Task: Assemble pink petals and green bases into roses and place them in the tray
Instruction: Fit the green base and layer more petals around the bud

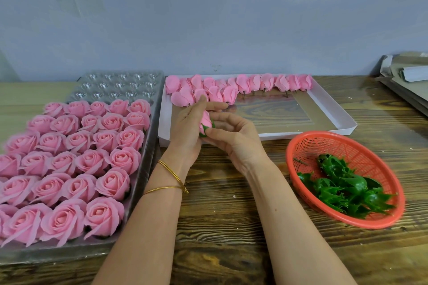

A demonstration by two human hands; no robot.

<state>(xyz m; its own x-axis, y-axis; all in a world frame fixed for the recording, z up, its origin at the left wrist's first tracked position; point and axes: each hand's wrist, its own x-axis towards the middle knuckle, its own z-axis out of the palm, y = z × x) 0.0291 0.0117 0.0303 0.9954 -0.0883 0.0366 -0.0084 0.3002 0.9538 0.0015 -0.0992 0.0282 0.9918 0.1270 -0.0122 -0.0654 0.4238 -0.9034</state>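
Between both hands sits a pink rose bud [205,120] with a green base [204,132] around its lower end. My left hand [188,126] grips it from the left, and my right hand [234,137] pinches the green base from the right. Several finished pink roses [76,159] fill the clear plastic tray [143,152] at the left; its far rows are empty cups. Loose pink petal buds [231,87] lie along the far edge of the white cardboard box [333,113]. Several green bases [342,187] lie in the red basket [301,146] at the right.
Everything rests on a wooden table [231,215] against a grey wall. Folded cardboard and paper [405,74] are stacked at the far right. Two gold bangles [171,180] circle the left wrist.
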